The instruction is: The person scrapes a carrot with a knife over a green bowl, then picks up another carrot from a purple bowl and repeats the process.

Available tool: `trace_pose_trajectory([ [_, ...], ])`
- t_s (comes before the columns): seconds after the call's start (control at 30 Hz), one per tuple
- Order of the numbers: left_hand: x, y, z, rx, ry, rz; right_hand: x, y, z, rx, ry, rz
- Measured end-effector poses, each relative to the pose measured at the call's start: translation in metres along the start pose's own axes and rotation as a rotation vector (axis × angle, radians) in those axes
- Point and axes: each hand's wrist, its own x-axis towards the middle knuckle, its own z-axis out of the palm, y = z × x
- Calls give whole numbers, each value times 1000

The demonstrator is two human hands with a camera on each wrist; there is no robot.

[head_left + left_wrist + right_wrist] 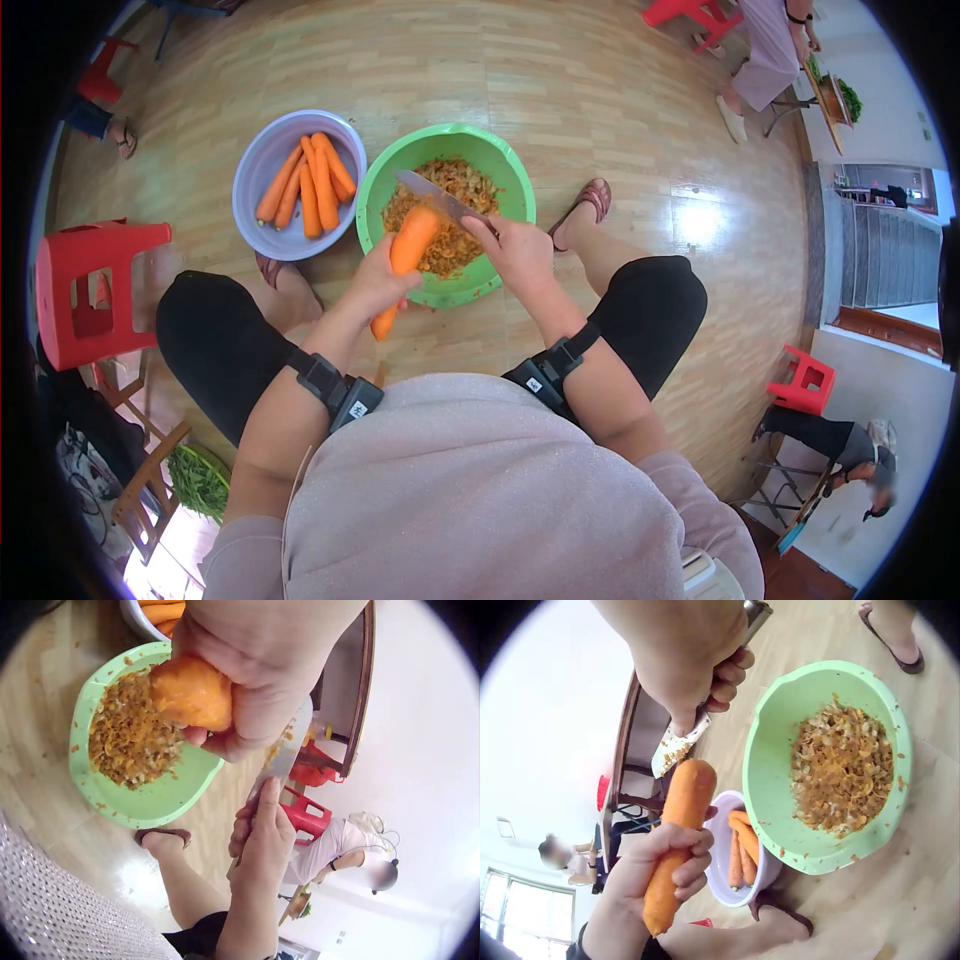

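Note:
My left hand (376,283) grips a thick orange carrot (413,240) around its middle, its upper end tilted over the green basin (515,180). In my right hand (519,252) is the handle of a broad knife (437,195), the blade reaching across above the basin next to the carrot. Bits of orange peel cling to the blade (676,750) in the right wrist view. A heap of carrot peelings (841,769) covers the basin's bottom, with scraps stuck to its rim. Left of it, a lavender basin (244,205) holds several smooth carrots (318,185).
Both basins stand on the wood-patterned floor (570,120) between and beyond my feet. A red stool (100,290) is at the left, another (802,380) at the right. Green leafy vegetables (197,480) lie in a tray behind my left side. Other people sit or stand around the room.

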Motion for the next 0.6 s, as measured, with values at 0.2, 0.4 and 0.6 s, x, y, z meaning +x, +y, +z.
trace_pose_trajectory([
  [0.2, 0, -5, 3, -110, -60, 32, 0, 2, 3, 88, -57, 33],
  [0.4, 1, -6, -1, -87, -84, 57, 1, 6, 2, 25, -53, 47],
  [0.6, -2, -2, 0, -97, -80, 0, -4, -1, 9, 133, -9, -19],
])
